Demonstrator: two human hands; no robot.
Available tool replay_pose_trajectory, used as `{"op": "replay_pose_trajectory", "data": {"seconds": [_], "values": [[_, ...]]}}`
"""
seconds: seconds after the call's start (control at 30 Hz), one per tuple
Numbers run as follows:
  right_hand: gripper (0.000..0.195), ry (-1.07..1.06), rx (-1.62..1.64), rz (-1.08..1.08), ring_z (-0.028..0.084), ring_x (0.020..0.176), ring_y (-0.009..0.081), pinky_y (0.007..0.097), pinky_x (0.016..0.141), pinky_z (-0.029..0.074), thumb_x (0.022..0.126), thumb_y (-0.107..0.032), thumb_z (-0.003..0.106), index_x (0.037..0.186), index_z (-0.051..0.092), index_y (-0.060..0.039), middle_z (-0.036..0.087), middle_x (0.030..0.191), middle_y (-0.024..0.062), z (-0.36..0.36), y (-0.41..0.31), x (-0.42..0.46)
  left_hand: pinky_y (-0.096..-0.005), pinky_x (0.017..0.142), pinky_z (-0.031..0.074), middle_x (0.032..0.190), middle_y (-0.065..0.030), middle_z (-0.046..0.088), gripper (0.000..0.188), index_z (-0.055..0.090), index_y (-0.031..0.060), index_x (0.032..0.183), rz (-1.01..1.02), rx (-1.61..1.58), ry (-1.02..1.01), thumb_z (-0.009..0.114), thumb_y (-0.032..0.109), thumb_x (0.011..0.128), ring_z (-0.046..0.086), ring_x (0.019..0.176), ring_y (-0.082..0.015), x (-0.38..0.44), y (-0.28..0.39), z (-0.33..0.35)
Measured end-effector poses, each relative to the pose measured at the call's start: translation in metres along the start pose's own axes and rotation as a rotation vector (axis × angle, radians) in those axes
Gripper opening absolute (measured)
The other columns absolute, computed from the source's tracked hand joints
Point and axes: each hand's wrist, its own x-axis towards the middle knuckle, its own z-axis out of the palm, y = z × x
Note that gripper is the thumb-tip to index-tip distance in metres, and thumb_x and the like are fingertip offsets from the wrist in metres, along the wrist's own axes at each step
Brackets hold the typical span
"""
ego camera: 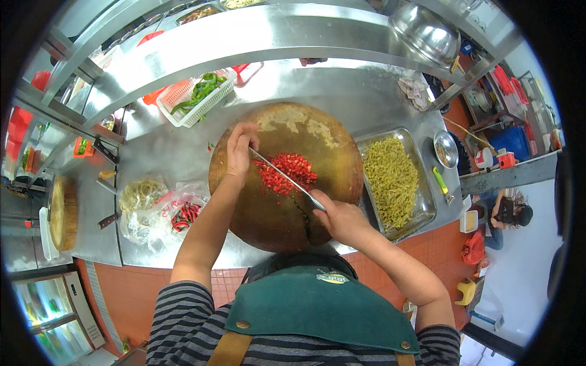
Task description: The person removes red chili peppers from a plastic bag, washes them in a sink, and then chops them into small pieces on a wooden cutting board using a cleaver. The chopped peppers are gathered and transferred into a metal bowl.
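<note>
My right hand (pixel 343 219) grips the handle of a kitchen knife (pixel 288 178), whose blade lies slantwise over a pile of chopped red chilies (pixel 297 169). The pile sits on a large round wooden chopping block (pixel 274 224) with a crack near its front. At the far end of the blade is my left hand (pixel 242 148), fingers bent close to the knife's tip; whether they touch it I cannot tell. Whole red chilies (pixel 185 216) lie in a clear plastic bag (pixel 151 228) left of the block.
A steel tray (pixel 428 201) of chopped green vegetable stands right of the block, near a green-handled peeler (pixel 440 180) and small metal bowl (pixel 445 148). Behind are a white basket (pixel 192 116) of green peppers and an overhead steel shelf (pixel 274 32). A person (pixel 508 210) sits far right.
</note>
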Motion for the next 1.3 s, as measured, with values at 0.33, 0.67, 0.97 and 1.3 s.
{"op": "replay_pose_trajectory", "data": {"seconds": [0.33,0.67,0.97,1.3], "values": [[0.046,0.041,0.026,-0.029,0.061,0.080,0.0452,0.0533,0.069,0.047,0.095,-0.025,0.051,0.136,0.036,-0.0116,0.064,0.087,0.0246,0.001,-0.032,0.002,-0.0233,0.061,0.033,0.063,-0.0003,0.046,0.025,0.059,0.0040,0.099,-0.014,-0.084,-0.039,0.040,0.011,0.085,0.042,0.061,-0.0099,0.019,-0.021,-0.018],[0.045,0.009,0.110,0.002,0.059,0.078,0.0484,0.0570,0.069,0.045,0.094,-0.025,0.050,0.135,0.035,-0.0116,0.063,0.082,0.0277,-0.004,-0.047,0.006,-0.0233,0.061,0.032,0.062,-0.0007,0.047,0.025,0.059,0.0030,0.099,-0.014,-0.145,-0.077,0.039,0.012,0.086,0.042,0.061,-0.0100,0.031,-0.024,-0.023],[0.045,0.029,0.170,0.009,0.058,0.076,0.0500,0.0584,0.069,0.043,0.095,-0.027,0.049,0.135,0.035,-0.0126,0.062,0.078,0.0282,-0.002,-0.047,0.002,-0.0231,0.060,0.034,0.062,-0.0015,0.048,0.026,0.059,0.0022,0.100,0.007,-0.048,-0.118,0.040,0.012,0.084,0.044,0.061,-0.0102,0.037,-0.027,-0.024],[0.043,0.103,0.144,-0.024,0.062,0.069,0.0419,0.0523,0.065,0.044,0.095,-0.026,0.050,0.132,0.040,-0.0067,0.063,0.074,0.0243,0.017,-0.036,0.003,-0.0224,0.062,0.034,0.061,-0.0007,0.048,0.026,0.060,0.0026,0.098,0.034,-0.042,-0.142,0.040,0.012,0.083,0.044,0.060,-0.0100,0.033,-0.018,-0.020]]}}
